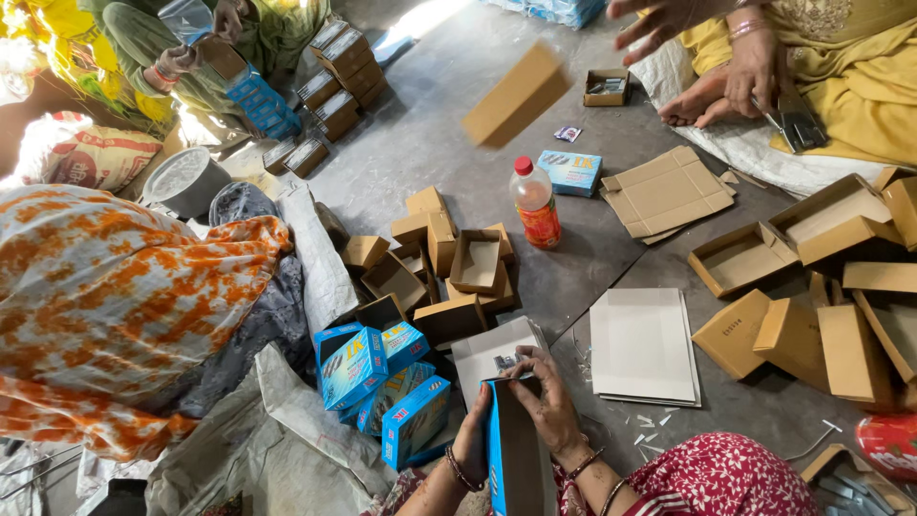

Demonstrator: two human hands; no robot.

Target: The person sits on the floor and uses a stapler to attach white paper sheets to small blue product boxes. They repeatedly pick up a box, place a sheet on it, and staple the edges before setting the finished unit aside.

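- Two hands meet on one thing: an open blue carton [511, 459], held upright low in the middle of the head view, its long axis running roughly up and down the frame and its open mouth turned away from the wearer.
- The left hand [473, 441] is closed around the carton's left wall, fingers wrapped onto the blue side (the palm itself is hidden behind the card).
- The right hand [546, 406] is curled over the carton's top right edge, fingers bent and pressing at the mouth; whether it pinches something small there cannot be told.
- The carton sits between the two hands, touching both, so neither hand has to travel; the right one is the nearer to the open end.
- Just beyond the mouth lies a white flat sheet with a small dark piece [506, 362] on it, near the right fingertips.
- To the left, just beside the left hand, is a heap of filled blue boxes [377, 382] lying on a grey sack.
- To the right, well apart on the floor [573, 268], rests a stack of white card sheets [642, 346]; brown cartons [449, 263] and a red-capped bottle [535, 203] stand farther off.
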